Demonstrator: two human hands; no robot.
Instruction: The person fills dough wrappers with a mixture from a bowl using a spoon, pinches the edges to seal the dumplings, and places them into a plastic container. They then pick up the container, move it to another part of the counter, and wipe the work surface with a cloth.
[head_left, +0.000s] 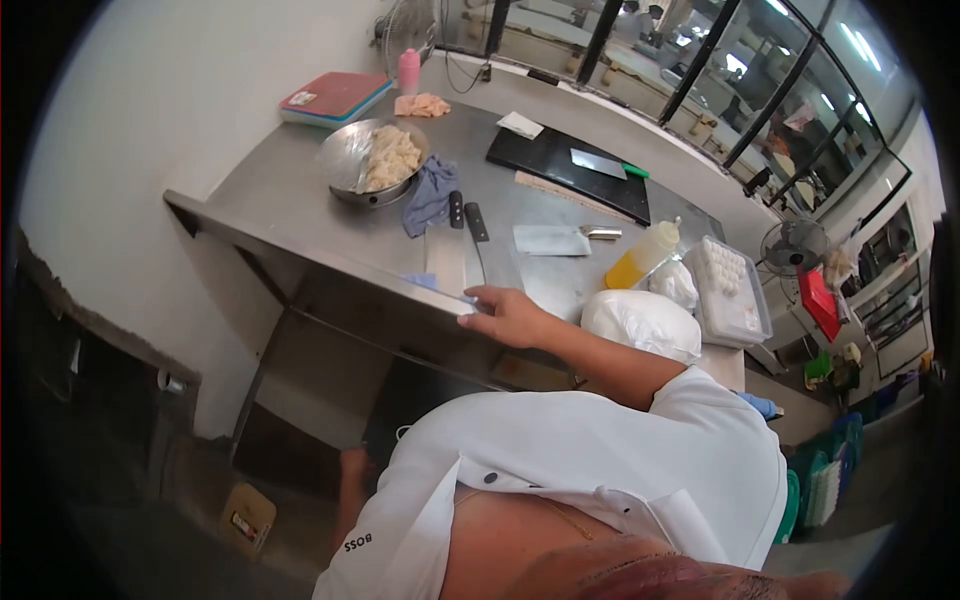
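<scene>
My right hand (505,316) is at the front edge of the steel table (330,235), fingers on top and thumb against the front face, gripping the edge. Just beyond it lie two black-handled knives (476,222) and a light strip (445,258). A wide-bladed metal tool (552,240) with a steel handle is farther right. My left hand (354,462) is low beside my body at the dark space under the table; its fingers are hidden. A steel bowl (372,198) of pale dough-like mass (390,158), partly under clear plastic, stands at the left, next to a blue-grey cloth (432,195).
A green-handled cleaver (600,163) lies on a black board (560,172). At the right are a squeeze bottle (640,255) of yellow liquid, a white bag (640,322) and a clear tub (735,310) of white round pieces. Stacked lidded boxes (335,95) and a pink bottle (409,72) stand behind.
</scene>
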